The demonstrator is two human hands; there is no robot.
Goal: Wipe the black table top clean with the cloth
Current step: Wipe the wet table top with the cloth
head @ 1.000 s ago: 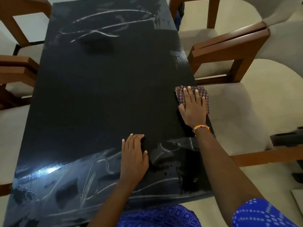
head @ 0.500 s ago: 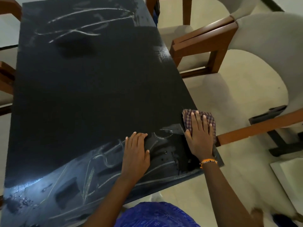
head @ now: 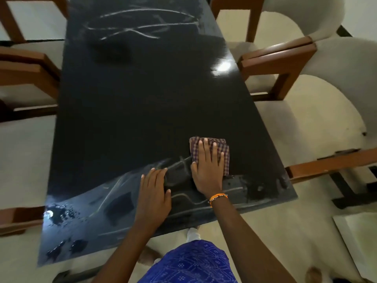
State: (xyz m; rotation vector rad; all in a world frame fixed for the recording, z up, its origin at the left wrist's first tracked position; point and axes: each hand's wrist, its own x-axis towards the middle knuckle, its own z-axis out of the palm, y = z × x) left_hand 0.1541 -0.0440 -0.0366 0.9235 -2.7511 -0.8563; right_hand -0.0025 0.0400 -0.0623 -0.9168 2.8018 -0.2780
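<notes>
The black table top (head: 132,103) runs from near me to the far end, with pale smear lines at the far end and wet streaks along the near edge. A folded checked cloth (head: 222,150) lies on the table toward its near right part. My right hand (head: 208,168) presses flat on the cloth with straight fingers; an orange bracelet sits on that wrist. My left hand (head: 154,193) rests flat on the wet table surface just left of it, fingers straight, holding nothing.
Wooden chairs with cream cushions stand on both sides: one at the right (head: 285,64), another nearer on the right (head: 330,164), and others at the left (head: 26,74). Water droplets (head: 59,213) sit at the table's near left corner. Pale floor lies beyond the table's right edge.
My right hand has slid the cloth leftward, from the table's right edge inward toward my left hand. My left hand stays flat in about the same spot. The view has shifted.
</notes>
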